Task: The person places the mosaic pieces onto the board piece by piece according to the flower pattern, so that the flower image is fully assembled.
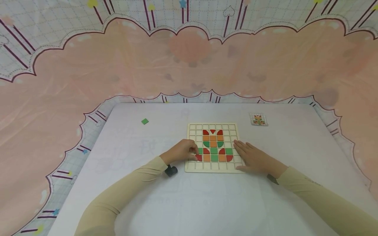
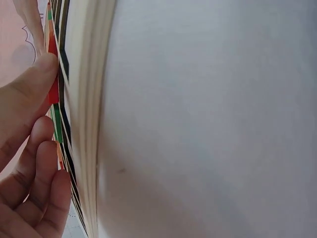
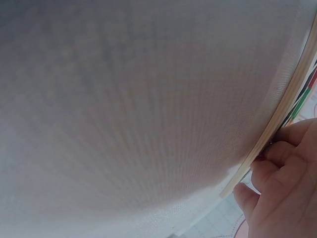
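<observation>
A square wooden grid board (image 1: pixel 192 166) lies on the table, holding several red, orange and green tiles in a flower-like pattern. My left hand (image 1: pixel 181 151) is at the board's left side, fingers bent and thumb apart from the index finger. Its thumb touches a red tile (image 2: pixel 53 94) at the pattern's left edge; a green tile (image 2: pixel 58 124) shows beside the fingers. On the board's right edge rests my right hand (image 1: pixel 256 159), its fingers extended over the border and thumb near the lower corner. In the right wrist view, those fingertips are right at the board's rim (image 3: pixel 267 134).
A loose green square tile (image 1: pixel 145 121) lies at the back left of the white table (image 1: pixel 165 206). At the back right is a small pattern card (image 1: pixel 259 119) with a similar flower. A patterned cloth (image 1: pixel 133 72) hangs behind the table.
</observation>
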A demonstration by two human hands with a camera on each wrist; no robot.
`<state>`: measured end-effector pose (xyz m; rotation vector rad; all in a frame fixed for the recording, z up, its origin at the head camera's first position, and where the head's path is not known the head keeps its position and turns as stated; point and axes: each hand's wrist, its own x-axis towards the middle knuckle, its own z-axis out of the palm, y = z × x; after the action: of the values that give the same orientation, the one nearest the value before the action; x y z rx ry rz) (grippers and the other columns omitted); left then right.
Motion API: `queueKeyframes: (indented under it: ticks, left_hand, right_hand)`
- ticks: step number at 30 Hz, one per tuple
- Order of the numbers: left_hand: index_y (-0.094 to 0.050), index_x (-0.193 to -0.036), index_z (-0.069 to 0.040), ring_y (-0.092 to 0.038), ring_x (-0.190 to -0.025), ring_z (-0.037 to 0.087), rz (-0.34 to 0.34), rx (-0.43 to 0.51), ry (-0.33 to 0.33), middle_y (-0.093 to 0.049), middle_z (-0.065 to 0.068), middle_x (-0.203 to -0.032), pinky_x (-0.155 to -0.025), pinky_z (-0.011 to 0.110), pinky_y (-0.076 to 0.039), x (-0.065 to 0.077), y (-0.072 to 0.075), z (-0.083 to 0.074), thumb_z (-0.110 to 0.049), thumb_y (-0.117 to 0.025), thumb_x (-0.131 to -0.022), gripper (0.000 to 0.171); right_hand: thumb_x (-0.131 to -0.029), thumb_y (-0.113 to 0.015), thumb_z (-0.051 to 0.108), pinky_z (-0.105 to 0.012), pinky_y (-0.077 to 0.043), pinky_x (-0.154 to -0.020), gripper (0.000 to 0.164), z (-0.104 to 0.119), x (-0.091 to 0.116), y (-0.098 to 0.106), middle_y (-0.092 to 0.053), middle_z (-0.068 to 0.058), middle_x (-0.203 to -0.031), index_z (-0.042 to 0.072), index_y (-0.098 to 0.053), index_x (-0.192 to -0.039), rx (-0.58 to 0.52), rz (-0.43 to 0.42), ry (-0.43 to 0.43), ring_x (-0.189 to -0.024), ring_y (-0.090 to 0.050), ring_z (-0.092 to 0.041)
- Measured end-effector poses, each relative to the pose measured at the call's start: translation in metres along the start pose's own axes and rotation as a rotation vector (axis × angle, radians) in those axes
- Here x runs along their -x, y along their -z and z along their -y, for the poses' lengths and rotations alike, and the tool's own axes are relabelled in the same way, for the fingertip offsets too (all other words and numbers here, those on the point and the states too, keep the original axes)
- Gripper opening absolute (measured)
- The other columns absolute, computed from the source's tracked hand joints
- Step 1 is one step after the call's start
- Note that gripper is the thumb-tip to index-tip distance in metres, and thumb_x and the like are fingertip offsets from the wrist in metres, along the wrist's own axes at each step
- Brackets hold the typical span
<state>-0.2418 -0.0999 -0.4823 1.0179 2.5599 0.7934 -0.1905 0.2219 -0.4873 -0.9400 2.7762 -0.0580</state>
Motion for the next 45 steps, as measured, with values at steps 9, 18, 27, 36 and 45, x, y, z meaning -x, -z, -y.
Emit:
queueKeyframes:
  ticks: [9, 18, 27, 36, 45]
  left_hand:
    - [-0.070, -0.078, -0.012, -0.050, -0.075, 0.007, 0.006, -0.015, 0.006, -0.063, -0.002, -0.079, -0.068, 0.017, -0.044, -0.002, 0.000, -0.007, -0.020, -0.081, -0.071, 0.016]
    - [-0.071, -0.082, -0.012, -0.052, -0.077, 0.007, 0.008, 0.019, 0.008, -0.064, -0.003, -0.083, -0.072, 0.018, -0.046, -0.002, 0.001, -0.002, -0.022, -0.082, -0.070, 0.019]
    - [-0.072, -0.091, -0.011, -0.057, -0.085, 0.010, -0.004, 0.129, 0.029, -0.067, 0.000, -0.092, -0.082, 0.024, -0.049, 0.005, 0.020, 0.013, -0.019, -0.080, -0.073, 0.021]
    - [-0.071, -0.101, -0.008, -0.060, -0.091, 0.019, -0.187, 0.125, 0.128, -0.068, 0.007, -0.099, -0.089, 0.036, -0.050, 0.019, 0.058, 0.051, -0.017, -0.078, -0.076, 0.028]
    - [-0.069, -0.108, -0.002, -0.060, -0.098, 0.029, -0.410, 0.129, 0.218, -0.066, 0.016, -0.106, -0.092, 0.042, -0.049, 0.037, 0.093, 0.104, -0.015, -0.076, -0.078, 0.033]
  right_hand:
    - [-0.087, -0.048, 0.064, -0.049, -0.022, -0.115, 0.092, -0.002, 0.001, -0.001, -0.018, -0.015, -0.157, 0.002, -0.020, -0.149, 0.011, -0.008, -0.004, -0.144, -0.020, -0.031]
    - [-0.087, -0.047, 0.063, -0.051, -0.023, -0.114, 0.092, -0.001, 0.001, -0.001, -0.019, -0.017, -0.156, 0.000, -0.021, -0.148, 0.001, -0.008, 0.006, -0.144, -0.020, -0.033]
    - [-0.087, -0.050, 0.061, -0.049, -0.022, -0.115, 0.091, 0.000, 0.001, 0.001, -0.017, -0.015, -0.157, 0.002, -0.019, -0.149, -0.002, 0.006, -0.009, -0.144, -0.019, -0.031]
    - [-0.087, -0.051, 0.059, -0.050, -0.022, -0.115, 0.090, 0.000, 0.000, 0.002, -0.018, -0.017, -0.156, 0.000, -0.021, -0.148, 0.003, 0.003, 0.001, -0.144, -0.020, -0.033]
    - [-0.088, -0.050, 0.059, -0.049, -0.022, -0.115, 0.090, -0.001, 0.000, -0.002, -0.017, -0.016, -0.157, 0.001, -0.020, -0.149, 0.014, -0.010, 0.006, -0.144, -0.019, -0.032]
